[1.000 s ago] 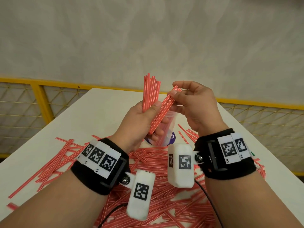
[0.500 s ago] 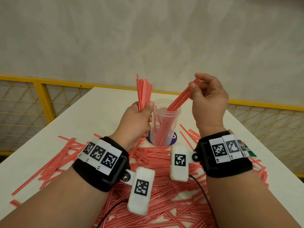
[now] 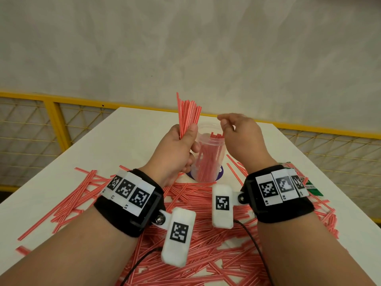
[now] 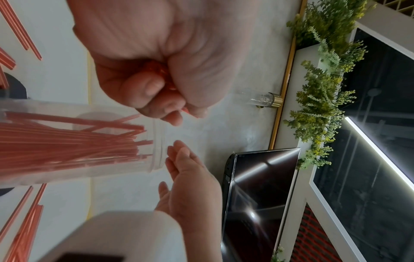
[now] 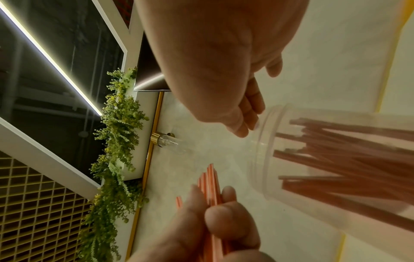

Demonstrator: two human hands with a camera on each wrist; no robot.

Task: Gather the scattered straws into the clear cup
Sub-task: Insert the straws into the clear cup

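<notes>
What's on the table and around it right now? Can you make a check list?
Surface: white table, mostly covered with straws near the person.
Job's things: clear cup upright, partly filled with straws; scattered straws in front of it and to both sides.
Clutter: green packet at the right edge.
Grippers: left hand grips a straw bundle beside the cup; right hand over the cup's mouth, fingers loose, holding nothing.
Cables: black cable from the right wrist camera, another from the left.
Surroundings: yellow mesh railing, pale wall behind.
</notes>
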